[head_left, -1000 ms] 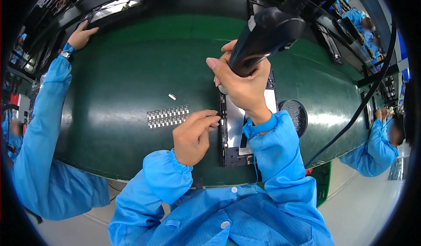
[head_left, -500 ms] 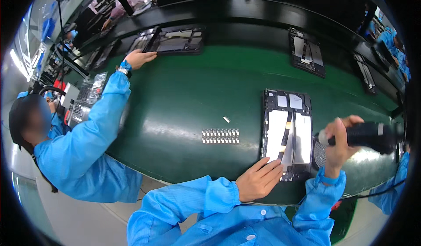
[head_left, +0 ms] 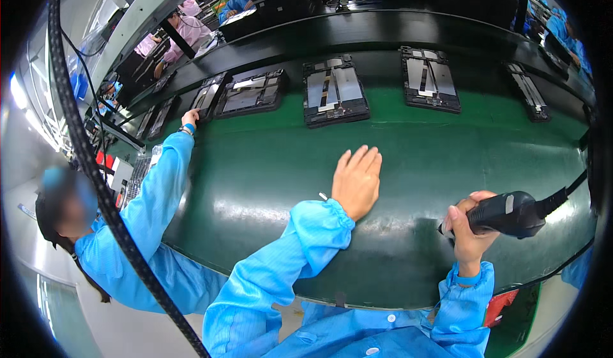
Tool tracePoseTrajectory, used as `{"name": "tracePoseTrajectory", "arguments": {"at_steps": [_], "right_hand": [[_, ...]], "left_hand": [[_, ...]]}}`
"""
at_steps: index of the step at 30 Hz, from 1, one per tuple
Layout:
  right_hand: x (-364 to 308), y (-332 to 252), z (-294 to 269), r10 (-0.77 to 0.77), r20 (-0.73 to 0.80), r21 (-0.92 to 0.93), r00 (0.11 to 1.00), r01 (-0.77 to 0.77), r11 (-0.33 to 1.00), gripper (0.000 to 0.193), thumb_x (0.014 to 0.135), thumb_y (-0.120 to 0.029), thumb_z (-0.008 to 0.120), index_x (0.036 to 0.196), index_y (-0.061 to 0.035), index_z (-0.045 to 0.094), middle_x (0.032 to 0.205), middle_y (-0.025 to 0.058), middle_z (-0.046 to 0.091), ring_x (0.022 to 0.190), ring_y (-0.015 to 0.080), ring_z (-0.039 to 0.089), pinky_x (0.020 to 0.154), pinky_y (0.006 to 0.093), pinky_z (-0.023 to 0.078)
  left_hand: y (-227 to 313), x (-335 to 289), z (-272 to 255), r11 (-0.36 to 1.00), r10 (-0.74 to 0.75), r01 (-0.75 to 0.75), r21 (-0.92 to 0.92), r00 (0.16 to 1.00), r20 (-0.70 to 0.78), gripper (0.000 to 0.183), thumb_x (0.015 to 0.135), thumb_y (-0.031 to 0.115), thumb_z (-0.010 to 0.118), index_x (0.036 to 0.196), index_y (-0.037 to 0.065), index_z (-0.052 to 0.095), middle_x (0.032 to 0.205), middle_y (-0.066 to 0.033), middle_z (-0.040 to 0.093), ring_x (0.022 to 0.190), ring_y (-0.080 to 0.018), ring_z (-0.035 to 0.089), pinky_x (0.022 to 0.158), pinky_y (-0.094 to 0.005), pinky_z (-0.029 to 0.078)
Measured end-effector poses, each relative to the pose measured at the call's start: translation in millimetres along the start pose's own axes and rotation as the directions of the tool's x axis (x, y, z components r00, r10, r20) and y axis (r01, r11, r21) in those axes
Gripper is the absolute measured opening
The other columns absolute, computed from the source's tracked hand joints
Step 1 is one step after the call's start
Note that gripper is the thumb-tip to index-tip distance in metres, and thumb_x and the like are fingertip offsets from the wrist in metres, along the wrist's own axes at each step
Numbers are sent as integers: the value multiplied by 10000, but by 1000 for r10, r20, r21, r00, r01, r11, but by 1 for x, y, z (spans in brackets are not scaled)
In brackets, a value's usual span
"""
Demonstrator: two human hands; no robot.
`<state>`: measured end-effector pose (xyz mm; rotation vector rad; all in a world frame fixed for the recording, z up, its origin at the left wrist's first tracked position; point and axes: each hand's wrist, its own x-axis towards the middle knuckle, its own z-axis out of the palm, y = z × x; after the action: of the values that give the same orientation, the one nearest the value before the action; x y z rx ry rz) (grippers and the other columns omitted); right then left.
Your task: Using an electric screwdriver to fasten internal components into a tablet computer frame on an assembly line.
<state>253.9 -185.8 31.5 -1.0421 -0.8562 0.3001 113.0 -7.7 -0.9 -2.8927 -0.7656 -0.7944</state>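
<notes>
My left hand (head_left: pixel 357 182) is stretched over the green table, palm down, with its fingers straight and nothing held. A small whitish piece (head_left: pixel 323 196) shows beside its cuff. My right hand (head_left: pixel 471 230) grips a black corded hand tool (head_left: pixel 507 214), whose tip is down and to the left, close to the tabletop; its exact kind is unclear. Beyond my left hand lies an opened flat black device (head_left: pixel 335 93) with silver panels and a dark strip inside. Another opened device (head_left: pixel 431 80) lies to its right.
More opened devices sit along the table's far side, including one (head_left: pixel 252 93) at left and one (head_left: pixel 528 93) at right. A co-worker's hand (head_left: pixel 190 116) touches a device at far left. A thick black braided cable (head_left: pixel 102 166) crosses the left foreground.
The opened device before me has gone from the near spot, and one now lies in the far row. My left hand moved forward. The small metal pieces are out of sight.
</notes>
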Motion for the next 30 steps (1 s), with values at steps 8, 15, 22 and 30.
{"name": "tracePoseTrajectory", "arguments": {"at_steps": [8, 15, 22, 30], "right_hand": [[-3, -1, -14, 103, 162, 254, 981, -142, 957, 655, 762, -399, 741, 1179, -7, 425, 685, 50, 541, 602, 125, 522, 535, 245, 405], [-6, 1, -35, 261, 177, 257, 949, -301, 918, 831, 748, -640, 615, 1206, 32, 444, 734, 72, 562, 628, 130, 540, 548, 252, 432], [-1, 10, -42, 167, 303, 159, 938, -223, 962, 678, 848, -585, 516, 1173, 10, 477, 692, 88, 567, 585, 134, 554, 543, 259, 439], [19, 0, -43, -79, 351, 142, 933, 31, 989, 391, 828, -113, 644, 1120, 35, 429, 757, 133, 620, 625, 222, 615, 586, 296, 466]], "left_hand": [[-45, 40, 32, 973, -223, 213, 86, 966, 131, 137, 682, 38, 556, 803, -14, 594, 888, -166, 596, 889, -330, 581, 782, -454, 471], [-106, 75, 42, 920, -379, 337, 199, 895, 236, 341, 722, 56, 531, 1030, -91, 557, 1153, -243, 543, 1100, -360, 512, 931, -423, 430], [-28, 109, 42, 990, -122, 84, 111, 907, 402, 549, 716, 20, 597, 1247, -18, 464, 1355, -153, 437, 1299, -299, 363, 1060, -487, 312], [-6, 185, 105, 895, 144, -308, 321, 883, 446, 609, 663, -4, 591, 1256, 38, 459, 1356, -115, 440, 1294, -283, 373, 1035, -531, 320]]}}
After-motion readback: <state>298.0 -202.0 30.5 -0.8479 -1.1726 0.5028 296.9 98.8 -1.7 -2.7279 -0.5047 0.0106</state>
